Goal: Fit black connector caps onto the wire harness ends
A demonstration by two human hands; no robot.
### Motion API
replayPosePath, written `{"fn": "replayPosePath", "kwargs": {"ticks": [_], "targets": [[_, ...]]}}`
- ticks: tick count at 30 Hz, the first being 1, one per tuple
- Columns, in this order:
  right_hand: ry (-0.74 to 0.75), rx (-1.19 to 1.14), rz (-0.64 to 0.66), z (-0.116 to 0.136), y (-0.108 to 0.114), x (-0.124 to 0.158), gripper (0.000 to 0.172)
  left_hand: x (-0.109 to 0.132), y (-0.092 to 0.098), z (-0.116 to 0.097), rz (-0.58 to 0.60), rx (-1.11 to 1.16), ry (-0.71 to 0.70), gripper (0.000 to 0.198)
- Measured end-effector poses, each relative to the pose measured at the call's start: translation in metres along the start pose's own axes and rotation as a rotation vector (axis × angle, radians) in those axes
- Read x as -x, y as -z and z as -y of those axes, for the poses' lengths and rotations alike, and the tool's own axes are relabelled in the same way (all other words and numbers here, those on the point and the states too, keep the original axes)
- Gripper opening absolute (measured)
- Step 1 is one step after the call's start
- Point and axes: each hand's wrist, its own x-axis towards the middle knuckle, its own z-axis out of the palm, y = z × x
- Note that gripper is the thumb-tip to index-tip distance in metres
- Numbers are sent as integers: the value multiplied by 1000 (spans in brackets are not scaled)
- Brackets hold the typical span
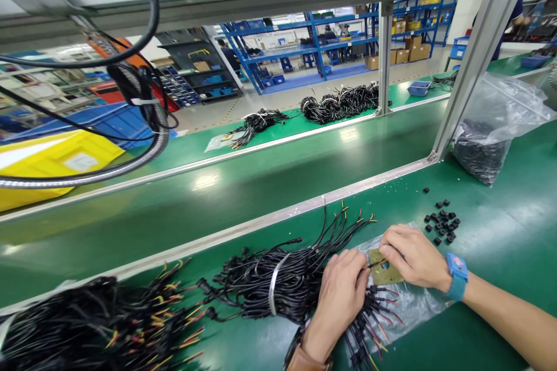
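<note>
My left hand (343, 284) is closed on a thin black cable (373, 265), whose coloured wire end reaches over a small tan plate (391, 276). Bent over the plate's upper edge, my right hand (413, 255) has its fingers pressed together near the wire end; what they grip is hidden. The plate has a dark hole and lies on a clear plastic bag (418, 307). A tied bundle of black cables (256, 281) touches the left hand's side. More cables with bare red and yellow wire ends (374, 330) fan out below that hand.
Several small black plastic parts (441, 223) lie scattered past my right hand. A larger cable pile (87, 324) is at the lower left. A filled clear bag (483, 151) stands beside the metal post (465, 64). A metal rail (270, 223) crosses behind; a hose (148, 153) hangs upper left.
</note>
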Motion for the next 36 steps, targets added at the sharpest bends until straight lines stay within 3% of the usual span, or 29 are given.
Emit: {"fn": "replayPosePath", "kwargs": {"ticks": [27, 32, 36], "targets": [[-31, -6, 27, 0, -1, 2, 30, -2, -6, 2, 33, -184, 19, 29], [-99, -43, 13, 0, -2, 1, 26, -1, -9, 2, -8, -157, 21, 28], [-180, -130, -81, -3, -1, -1, 15, 0, -14, 3, -99, -50, 45, 25]]}}
